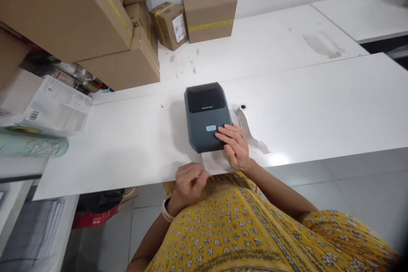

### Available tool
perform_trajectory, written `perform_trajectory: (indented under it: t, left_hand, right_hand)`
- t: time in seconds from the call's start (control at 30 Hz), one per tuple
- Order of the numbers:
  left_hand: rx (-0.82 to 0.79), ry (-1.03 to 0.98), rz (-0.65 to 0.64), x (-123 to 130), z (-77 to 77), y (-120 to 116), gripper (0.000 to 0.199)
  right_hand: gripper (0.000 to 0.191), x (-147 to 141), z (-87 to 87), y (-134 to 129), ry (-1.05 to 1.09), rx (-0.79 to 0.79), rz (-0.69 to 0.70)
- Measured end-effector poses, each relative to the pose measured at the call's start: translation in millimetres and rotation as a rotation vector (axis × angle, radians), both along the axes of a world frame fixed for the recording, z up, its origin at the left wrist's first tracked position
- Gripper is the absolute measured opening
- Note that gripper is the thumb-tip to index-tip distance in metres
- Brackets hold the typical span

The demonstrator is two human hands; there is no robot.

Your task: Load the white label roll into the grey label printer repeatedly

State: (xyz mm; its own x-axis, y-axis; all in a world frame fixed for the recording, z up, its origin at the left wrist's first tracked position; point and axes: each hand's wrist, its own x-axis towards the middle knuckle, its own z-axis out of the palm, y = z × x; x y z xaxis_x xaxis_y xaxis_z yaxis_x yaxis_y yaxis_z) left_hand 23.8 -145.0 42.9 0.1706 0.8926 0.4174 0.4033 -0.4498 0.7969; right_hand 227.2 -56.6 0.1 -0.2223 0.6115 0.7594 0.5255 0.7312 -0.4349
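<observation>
A dark grey label printer (204,119) with a glossy black top panel and a pale button sits on the white table near its front edge. From its front a white paper strip (213,160) sticks out. My right hand (236,144) rests on the printer's right front corner, its fingers stretched out and lying on the top beside the button. My left hand (191,182) is closed at the table edge, thumb and forefinger at the near left corner of the paper strip; the fingertips are partly hidden. A small paper roll (242,107) lies right of the printer, its tail (251,136) unrolled toward me.
Big cardboard boxes (63,12) are stacked at the left, and two smaller cartons (210,15) stand against the wall. A clear package (60,102) and a green can-like container (35,144) are at the far left. The white table (318,106) stretches to the right.
</observation>
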Motion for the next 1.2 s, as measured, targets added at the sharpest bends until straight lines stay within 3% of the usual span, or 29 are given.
perform_trajectory:
  t: [0.07,0.13,0.2,0.33,0.47,0.6,0.7,0.8,0.87,0.97,1.07,1.2]
  left_hand:
    - [-0.052,-0.081,0.289,-4.0,-4.7,4.0,0.035]
    - [-0.096,-0.168,0.512,-4.1,-8.9,15.5,0.028]
    - [-0.126,-0.218,0.568,-1.1,-11.1,30.9,0.032]
    - [-0.316,-0.222,0.392,8.1,-12.3,56.6,0.072]
    - [-0.448,-0.241,0.295,13.2,-15.2,67.8,0.087]
    - [-0.432,-0.24,0.304,11.4,-17.7,72.9,0.085]
    - [-0.415,-0.278,0.265,7.8,-22.3,63.8,0.085]
    - [-0.435,-0.353,0.285,5.2,-31.4,34.5,0.075]
    - [-0.474,-0.381,0.383,5.9,-36.9,10.5,0.056]
    - [-0.593,-0.37,0.326,13.3,-37.9,-11.5,0.045]
    - [-0.704,-0.459,0.228,26.7,-32.0,-9.2,0.049]
    - [-0.814,-0.671,0.209,41.7,-28.2,1.1,0.056]
  right_hand:
    - [0.049,-6.9,-13.6,-1.8,0.076,0.048,-0.04]
    - [0.047,-11.4,-21.6,-0.7,0.126,0.088,-0.069]
    - [0.047,-12.5,-24.7,0.5,0.13,0.066,-0.087]
    - [0.05,-9.7,-25.3,0.3,0.132,0.023,-0.053]
    - [0.05,-11.0,-32.1,1.7,0.1,0.057,-0.114]
    - [0.054,-14.6,-37.3,4.7,0.102,0.019,-0.142]
    - [0.051,-13.3,-30.2,4.4,0.114,0.015,-0.103]
    - [0.048,-10.1,-17.5,0.7,0.123,0.008,-0.047]
    - [0.047,-8.9,-10.7,-2.2,0.136,-0.051,-0.022]
    - [0.047,-9.1,-5.8,-4.3,0.187,-0.114,-0.004]
    - [0.046,-9.2,-4.2,-3.3,0.205,-0.095,0.004]
    - [0.046,-6.6,-1.0,-1.9,0.146,-0.068,-0.004]
